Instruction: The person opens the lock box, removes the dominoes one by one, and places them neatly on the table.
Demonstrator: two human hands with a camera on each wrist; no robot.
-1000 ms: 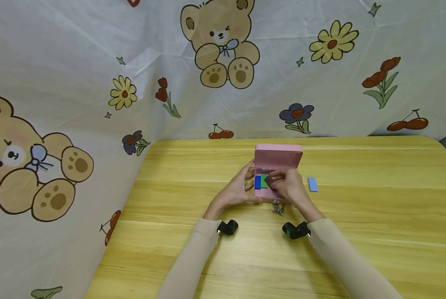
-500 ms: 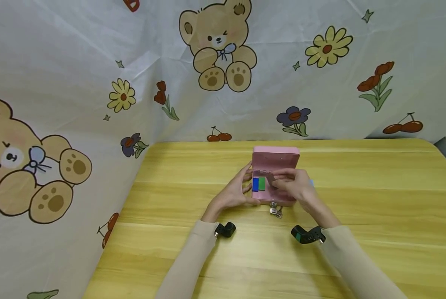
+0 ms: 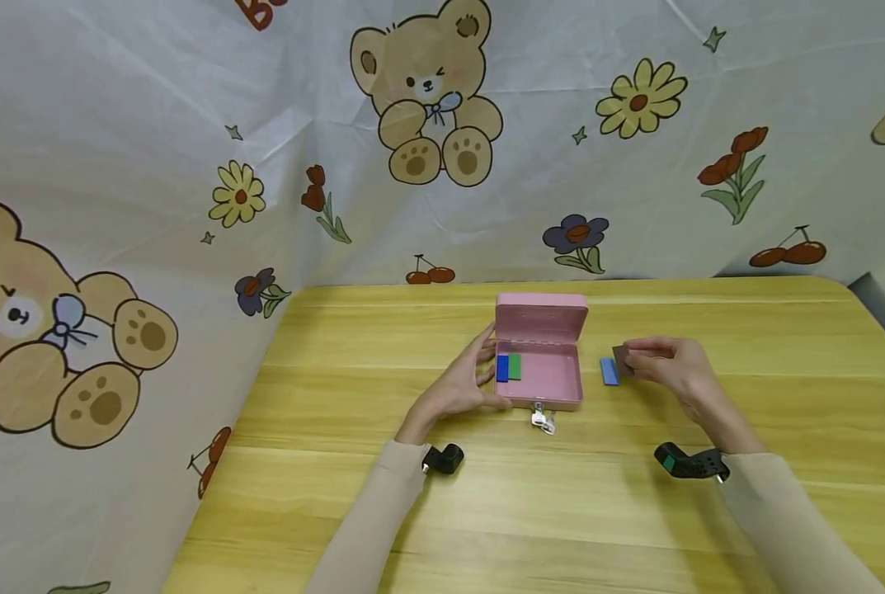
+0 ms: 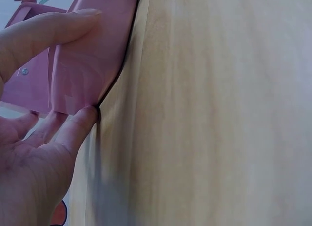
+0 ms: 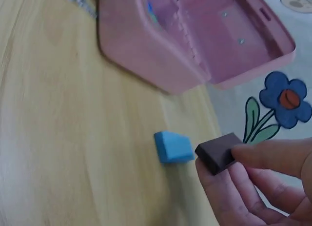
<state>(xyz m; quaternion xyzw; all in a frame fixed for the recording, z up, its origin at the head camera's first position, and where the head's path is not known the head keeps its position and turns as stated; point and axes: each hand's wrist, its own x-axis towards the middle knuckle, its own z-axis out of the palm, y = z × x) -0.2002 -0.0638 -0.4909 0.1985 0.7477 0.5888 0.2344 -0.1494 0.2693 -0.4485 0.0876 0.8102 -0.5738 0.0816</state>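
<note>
A pink cash box [image 3: 549, 373] stands on the table with its lid [image 3: 542, 318] raised. My left hand [image 3: 459, 381] grips its left front corner, thumb [image 4: 58, 28] along the front and fingertips against the side. Inside, at the left, a dark blue block [image 3: 502, 369] and a green block [image 3: 514, 367] lie side by side. Right of the box, my right hand [image 3: 675, 371] pinches a flat dark brown block [image 5: 219, 153] between thumb and fingers. A light blue block [image 5: 174, 148] lies on the table just left of it, apart from the box.
A small padlock with keys [image 3: 542, 418] hangs at the front of the box. The wooden table [image 3: 531, 511] reaches back to a white cloth [image 3: 323, 107] printed with bears and flowers, which also covers the left side.
My right hand has lifted the brown block out of the box and carried it right, beside the light blue block. My left hand keeps its grip on the box.
</note>
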